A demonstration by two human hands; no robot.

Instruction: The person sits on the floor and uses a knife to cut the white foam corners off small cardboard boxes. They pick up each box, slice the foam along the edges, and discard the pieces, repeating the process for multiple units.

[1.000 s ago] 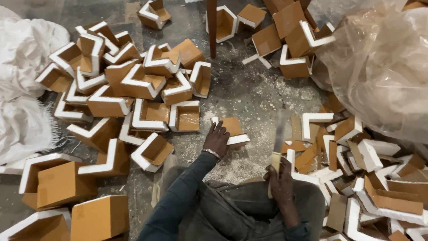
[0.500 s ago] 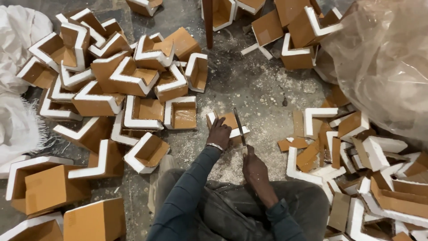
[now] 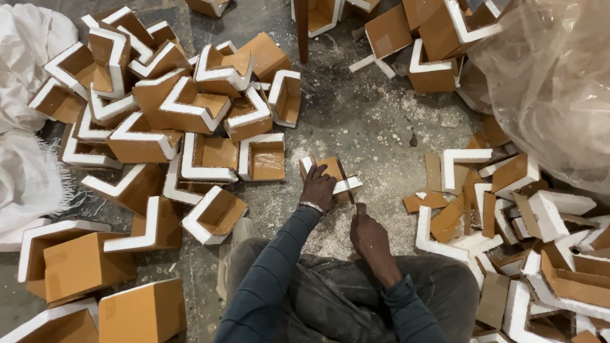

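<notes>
While the left hand (image 3: 318, 187) is pressed down with its fingers curled over a small brown cardboard corner piece lined with white foam (image 3: 330, 173), which lies on the grey concrete floor (image 3: 375, 121) just ahead of the knees, the right hand (image 3: 367, 234) is closed in a fist around what seems to be a thin blade or tool handle, too small to be made out, at the near edge of that piece. As judged from this pose, a slip could be caused by the cutting edge being so close to the holding fingers, and the piece could be skidded sideways on the loose white foam crumbs (image 3: 286, 203) scattered beneath it; a ragged edge could also result if the foam is torn rather than sliced. A heap of whole foam-lined cardboard corner blocks (image 3: 190, 121) is stacked at the left, and a pile of flat cardboard and foam offcuts (image 3: 508, 209) is spread at the right. A crumpled clear plastic sheet (image 3: 553, 82) is seen at the upper right, white woven sacking (image 3: 25, 146) at the far left, and a dark wooden post (image 3: 301, 28) at the top.
</notes>
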